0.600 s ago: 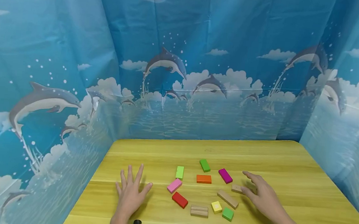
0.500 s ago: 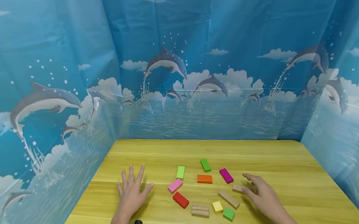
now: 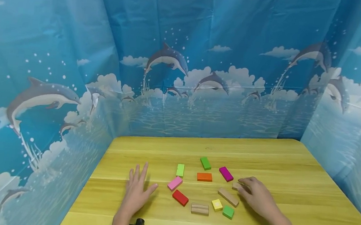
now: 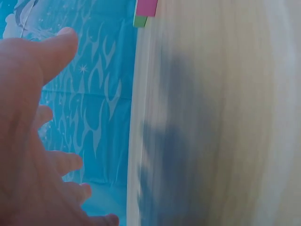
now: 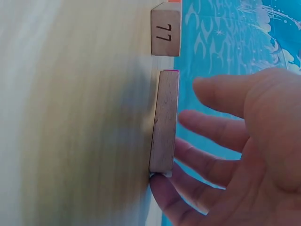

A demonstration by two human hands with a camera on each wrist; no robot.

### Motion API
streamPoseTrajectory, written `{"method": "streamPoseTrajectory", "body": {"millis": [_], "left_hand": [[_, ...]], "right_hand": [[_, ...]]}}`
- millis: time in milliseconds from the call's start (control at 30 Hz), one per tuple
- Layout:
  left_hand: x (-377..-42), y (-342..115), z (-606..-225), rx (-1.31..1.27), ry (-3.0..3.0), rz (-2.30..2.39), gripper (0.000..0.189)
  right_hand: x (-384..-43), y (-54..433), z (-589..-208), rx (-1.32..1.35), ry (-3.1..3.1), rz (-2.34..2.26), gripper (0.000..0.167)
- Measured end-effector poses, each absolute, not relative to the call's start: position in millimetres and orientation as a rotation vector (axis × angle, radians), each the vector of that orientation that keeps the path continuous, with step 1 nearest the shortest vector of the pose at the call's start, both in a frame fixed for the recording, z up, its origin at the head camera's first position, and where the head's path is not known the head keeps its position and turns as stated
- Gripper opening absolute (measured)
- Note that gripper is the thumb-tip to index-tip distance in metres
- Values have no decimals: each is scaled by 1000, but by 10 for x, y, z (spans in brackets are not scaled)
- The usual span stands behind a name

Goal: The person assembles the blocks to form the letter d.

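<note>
My right hand (image 3: 258, 199) hovers low over the right side of the group of blocks, fingers loosely bent. Partly covered by its thumb and forefinger in the head view is a plain wooden block (image 3: 235, 186). In the right wrist view that wooden block (image 5: 164, 125) lies lengthwise, the fingers beyond it and the little finger right at its end. A second wooden block (image 3: 228, 197) lies nearby, marked 77 on its end. My left hand (image 3: 136, 195) is over the table left of the blocks, fingers straight and spread, with nothing in it.
On the yellow wooden table (image 3: 292, 166) lie a pink block (image 3: 175, 183), a red block (image 3: 180, 197), an orange block (image 3: 204, 177), a magenta block (image 3: 226, 173), a yellow block (image 3: 217, 204) and several others. A dolphin-print curtain (image 3: 232, 114) stands around the table.
My right hand has moved left and closer over the plain wooden block, its fingers drawn in a little. My left hand has shifted slightly right. The blocks lie as before; the head view has tilted slightly.
</note>
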State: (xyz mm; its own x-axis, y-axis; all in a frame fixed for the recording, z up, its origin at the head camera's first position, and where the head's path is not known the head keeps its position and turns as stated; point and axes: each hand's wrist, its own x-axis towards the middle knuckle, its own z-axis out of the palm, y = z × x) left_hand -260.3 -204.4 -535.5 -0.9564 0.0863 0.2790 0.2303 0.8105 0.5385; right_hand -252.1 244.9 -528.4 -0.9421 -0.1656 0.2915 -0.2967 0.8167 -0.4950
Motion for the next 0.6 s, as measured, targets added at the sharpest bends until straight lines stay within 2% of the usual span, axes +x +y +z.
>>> {"method": "streamPoseTrajectory", "body": {"millis": [333, 600], "left_hand": [[-2561, -1901, -5323, -298, -2714, -1079, 87], [-2548, -1709, -5284, -372, -2677, -1108, 84]], "right_hand": [[-2513, 2372, -5320, 317, -2707, 738, 17], [-2530, 2344, -5308, 278, -2707, 752, 11]]}}
